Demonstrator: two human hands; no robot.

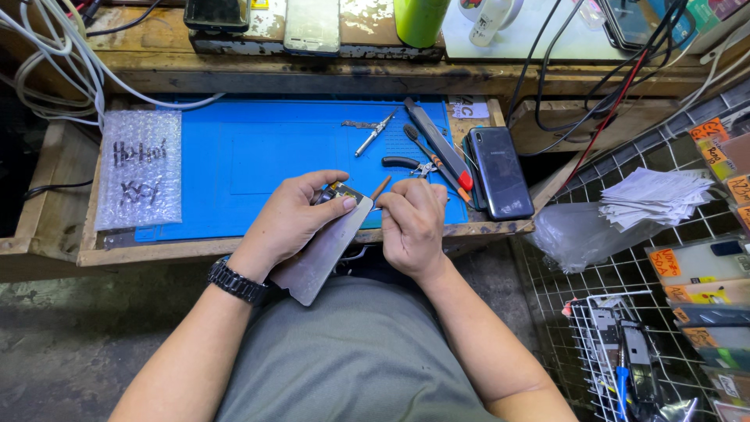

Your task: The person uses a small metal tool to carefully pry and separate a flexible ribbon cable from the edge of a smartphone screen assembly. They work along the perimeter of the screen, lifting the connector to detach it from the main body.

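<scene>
Head view: your left hand [293, 215] grips the opened grey slab-shaped phone [324, 250] at centre, over the tabletop's near edge. Your right hand [410, 223] is closed on a thin brown-handled tool [380, 188], tip at the phone's top. Blue rubber mat [258, 156] at 12 o'clock.

A worn wooden bench [234, 248] is covered by a blue mat [258, 168]. On the mat are laid tweezers [373, 134], pliers [408, 164] and screwdrivers [437, 160]. A sheet of bubble wrap [141, 168] and a dark phone [500, 172] are set at either side.
</scene>
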